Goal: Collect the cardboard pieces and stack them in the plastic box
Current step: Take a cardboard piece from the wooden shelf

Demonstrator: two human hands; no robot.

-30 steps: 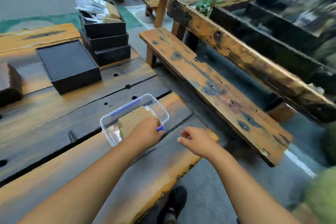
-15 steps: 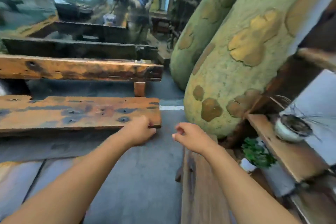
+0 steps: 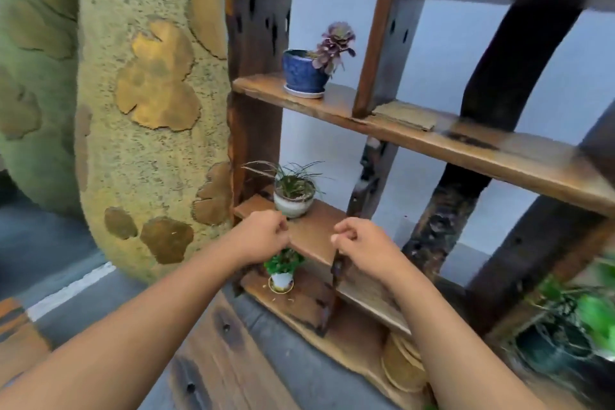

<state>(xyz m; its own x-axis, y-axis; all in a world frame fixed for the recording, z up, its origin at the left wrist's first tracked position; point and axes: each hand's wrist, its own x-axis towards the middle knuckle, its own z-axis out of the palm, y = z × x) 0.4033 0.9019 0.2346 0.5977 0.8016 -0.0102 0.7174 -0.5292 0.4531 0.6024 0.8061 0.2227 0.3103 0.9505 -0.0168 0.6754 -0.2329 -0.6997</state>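
Note:
A flat brown cardboard piece (image 3: 405, 114) lies on the upper wooden shelf (image 3: 482, 150), right of an upright post. Several round tan discs (image 3: 401, 364), perhaps cardboard, lean on the bottom shelf by my right forearm. My left hand (image 3: 263, 236) and my right hand (image 3: 361, 245) hover side by side in front of the middle shelf, fingers loosely curled, nothing in either. Both are well below the cardboard piece. The plastic box is out of view.
A blue pot with a purple succulent (image 3: 307, 71) stands on the upper shelf. A grass plant in a white pot (image 3: 294, 198) sits just behind my left hand; a small green plant (image 3: 283, 271) sits below it. A thick green-yellow trunk (image 3: 139, 103) rises at left.
My view has swung right, from the table with the plastic box, past the benches, to this shelf unit. My left hand has left the box; both hands stay empty.

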